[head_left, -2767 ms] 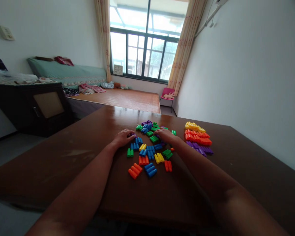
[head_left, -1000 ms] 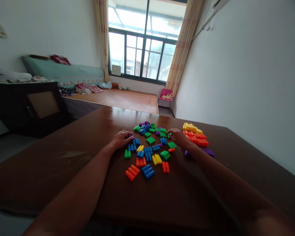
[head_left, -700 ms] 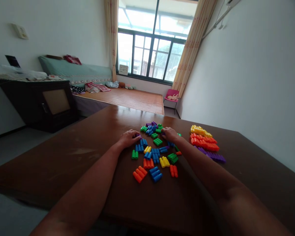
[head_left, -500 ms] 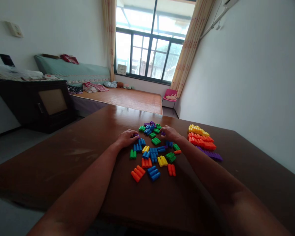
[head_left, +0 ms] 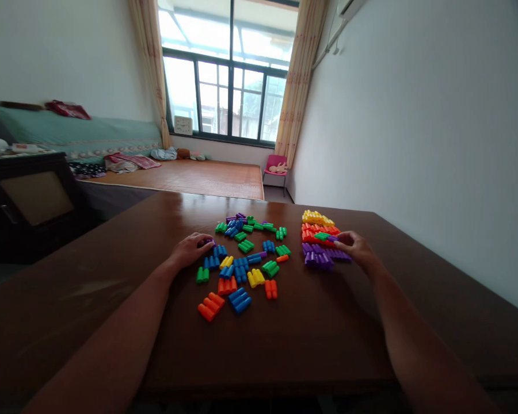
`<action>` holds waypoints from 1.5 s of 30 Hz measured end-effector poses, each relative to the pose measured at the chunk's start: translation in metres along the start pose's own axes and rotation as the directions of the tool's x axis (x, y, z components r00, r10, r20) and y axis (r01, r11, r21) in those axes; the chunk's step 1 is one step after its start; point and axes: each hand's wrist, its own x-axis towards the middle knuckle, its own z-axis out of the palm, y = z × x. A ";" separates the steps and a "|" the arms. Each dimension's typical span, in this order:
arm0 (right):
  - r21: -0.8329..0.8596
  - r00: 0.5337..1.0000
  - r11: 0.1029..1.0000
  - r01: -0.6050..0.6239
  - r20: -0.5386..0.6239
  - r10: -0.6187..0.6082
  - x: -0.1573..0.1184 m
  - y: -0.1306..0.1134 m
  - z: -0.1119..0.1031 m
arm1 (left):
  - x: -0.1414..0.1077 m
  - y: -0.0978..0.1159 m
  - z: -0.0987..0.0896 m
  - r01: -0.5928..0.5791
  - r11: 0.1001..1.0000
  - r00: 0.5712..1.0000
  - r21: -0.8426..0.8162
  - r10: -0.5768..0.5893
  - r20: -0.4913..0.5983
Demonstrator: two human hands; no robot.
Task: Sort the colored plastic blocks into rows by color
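Note:
My right hand (head_left: pixel 354 246) pinches a purple piece (head_left: pixel 332 238) with a green piece (head_left: pixel 322 236) at its end, above the sorted rows on the right. Those rows are yellow pieces (head_left: pixel 317 218), orange pieces (head_left: pixel 313 230) and purple pieces (head_left: pixel 318 259). Beside the mixed blocks, my left hand (head_left: pixel 193 250) has its fingers closed on a purple piece (head_left: pixel 209 243). The mixed blocks include blue (head_left: pixel 240 300), orange (head_left: pixel 211 306), yellow (head_left: pixel 255 278) and green (head_left: pixel 246 246) ones.
All the blocks lie on a brown table (head_left: pixel 259 345). Beyond its far edge are a low bed (head_left: pixel 207 175) and a pink chair (head_left: pixel 276 161). A dark cabinet (head_left: pixel 38 190) stands at the left, and a white wall rises on the right.
My right hand has moved from the mixed blocks to the sorted rows, carrying purple and green pieces. More purple pieces lie in the purple row. The view has turned right.

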 end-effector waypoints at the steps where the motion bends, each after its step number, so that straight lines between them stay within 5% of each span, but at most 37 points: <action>1: -0.001 1.000 1.000 -0.024 -0.008 0.024 -0.003 0.007 -0.005 | 0.000 -0.002 0.001 0.004 1.000 1.000 0.000 -0.004 0.001; 4: 0.034 0.999 0.998 -0.049 -0.021 0.049 -0.007 0.016 -0.012 | 0.001 -0.007 0.003 0.004 1.000 1.000 -0.006 -0.004 0.011; 7: 0.148 0.996 0.988 -0.037 0.086 0.024 -0.010 0.007 -0.008 | 0.001 -0.010 0.004 -0.041 0.999 0.999 -0.017 0.041 -0.003; 12: 0.373 0.930 0.927 0.036 0.328 -0.167 -0.030 -0.039 0.031 | 0.001 0.018 -0.005 -0.164 0.985 0.919 0.047 0.169 -0.356; 14: 0.432 0.882 0.894 0.121 0.367 -0.297 -0.044 -0.062 0.057 | -0.002 0.042 -0.008 -0.249 0.968 0.892 -0.025 0.219 -0.395; 18: 0.522 0.790 0.808 0.274 0.357 -0.499 -0.070 -0.098 0.107 | -0.015 0.088 -0.003 -0.393 0.845 0.920 -0.363 0.366 -0.142; 23: 0.467 0.746 0.769 0.437 0.290 -0.600 -0.091 -0.116 0.137 | -0.030 0.111 0.010 -0.202 0.694 0.898 -0.691 0.413 0.152; 27: 0.360 0.759 0.792 0.493 0.265 -0.594 -0.083 -0.112 0.121 | -0.024 0.099 0.007 -0.112 0.655 0.912 -0.747 0.366 0.184; 30: 0.204 0.863 0.877 0.436 0.184 -0.471 -0.058 -0.088 0.085 | -0.017 0.083 0.000 -0.158 0.738 0.959 -0.655 0.272 0.075; 34: -0.019 0.986 0.988 0.152 0.067 -0.151 -0.019 -0.028 0.029 | -0.011 0.065 -0.007 -0.196 0.873 0.981 -0.447 0.174 -0.090; 39: -0.144 0.987 0.989 -0.015 0.158 0.038 0.001 0.025 0.009 | -0.006 0.046 -0.009 -0.164 0.939 0.982 -0.303 0.125 -0.145; 45: -0.164 0.972 0.986 0.018 0.235 0.022 -0.003 0.020 0.011 | -0.006 0.034 -0.009 -0.152 0.947 0.988 -0.282 0.152 -0.023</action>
